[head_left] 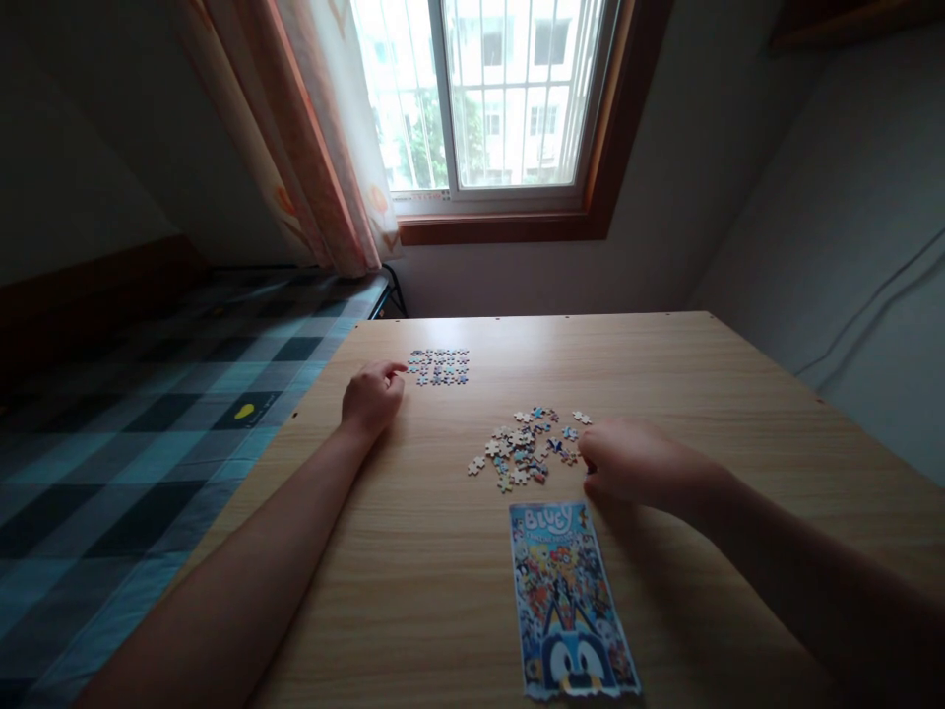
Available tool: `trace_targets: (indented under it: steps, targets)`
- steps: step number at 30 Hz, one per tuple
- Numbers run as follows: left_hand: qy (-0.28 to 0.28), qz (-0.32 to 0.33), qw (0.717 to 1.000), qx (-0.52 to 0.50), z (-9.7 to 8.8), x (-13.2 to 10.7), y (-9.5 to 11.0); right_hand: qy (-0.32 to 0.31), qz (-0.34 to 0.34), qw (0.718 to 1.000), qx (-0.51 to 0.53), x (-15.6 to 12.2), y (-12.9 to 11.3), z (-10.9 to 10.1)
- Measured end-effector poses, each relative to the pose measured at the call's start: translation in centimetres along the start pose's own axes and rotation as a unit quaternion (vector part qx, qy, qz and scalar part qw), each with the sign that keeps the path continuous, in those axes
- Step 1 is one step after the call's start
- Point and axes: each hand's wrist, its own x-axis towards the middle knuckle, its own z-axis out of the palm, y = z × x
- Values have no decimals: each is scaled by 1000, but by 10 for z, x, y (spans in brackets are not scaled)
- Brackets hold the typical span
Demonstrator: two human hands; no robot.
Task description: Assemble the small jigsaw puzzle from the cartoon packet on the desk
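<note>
My left hand (374, 399) rests on the table at the left edge of a block of jigsaw pieces (443, 376) set out in rows. Its index finger reaches toward the nearest piece, apart from the thumb, and I see nothing held. To the right, my right hand (635, 461) is closed at the side of a loose heap of jigsaw pieces (521, 448). Between its thumb and finger shows a small dark bit, seemingly a puzzle piece (589, 472), mostly hidden. Some heap pieces lie pale side up, others show colored print.
A colorful Bluey picture sheet (572, 601) lies below the heap on the wooden table (413, 591). A bed with a checked cover (177, 463) runs along the left. Curtains (317, 148) and a barred window (509, 98) are beyond the far edge.
</note>
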Motion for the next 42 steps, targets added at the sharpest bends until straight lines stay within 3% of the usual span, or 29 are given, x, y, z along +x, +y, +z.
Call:
trace_targets:
  steps: [3, 5, 8, 10, 12, 15, 19, 23, 27, 31, 35, 37, 39, 42]
  targets:
    - [3, 9, 1000, 1, 0, 0, 0, -20, -9, 999, 45, 5, 9, -1]
    - [9, 20, 1000, 3, -1, 0, 0, -66, -27, 993, 97, 9, 18, -3]
    - [21, 51, 998, 6, -3, -1, 2, -154, -65, 961, 221, 14, 32, -9]
    - [29, 79, 996, -1, -5, -4, 8, -159, -91, 935, 305, 16, 36, -13]
    - [33, 113, 993, -31, -9, -8, 23, -125, -106, 917, 365, 17, 35, -15]
    - [13, 159, 979, -130, -19, -20, 62, -53, -107, 897, 426, 19, 24, -12]
    - [-99, 227, 935, -254, -37, -45, 124, 62, -118, 860, 493, 24, 7, -1]
    - [-180, 210, 916, -292, -45, -65, 154, 114, -135, 830, 529, 28, -1, 9]
    - [-229, 172, 907, -310, -43, -69, 154, 177, -180, 815, 521, 29, -3, 14]
    - [-210, 161, 913, -310, -40, -68, 151, 233, -199, 806, 507, 31, -8, 21]
    - [-199, 148, 919, -306, -33, -64, 146, 266, -192, 821, 467, 35, -10, 26]
    - [-186, 135, 932, -281, -29, -56, 135, 300, -168, 838, 424, 40, -2, 25]
    - [-136, 105, 957, -234, -26, -41, 115, 360, -124, 842, 383, 47, 16, 24]
    - [-63, 46, 987, -141, -21, -18, 74, 466, -46, 810, 352, 59, 57, 27]
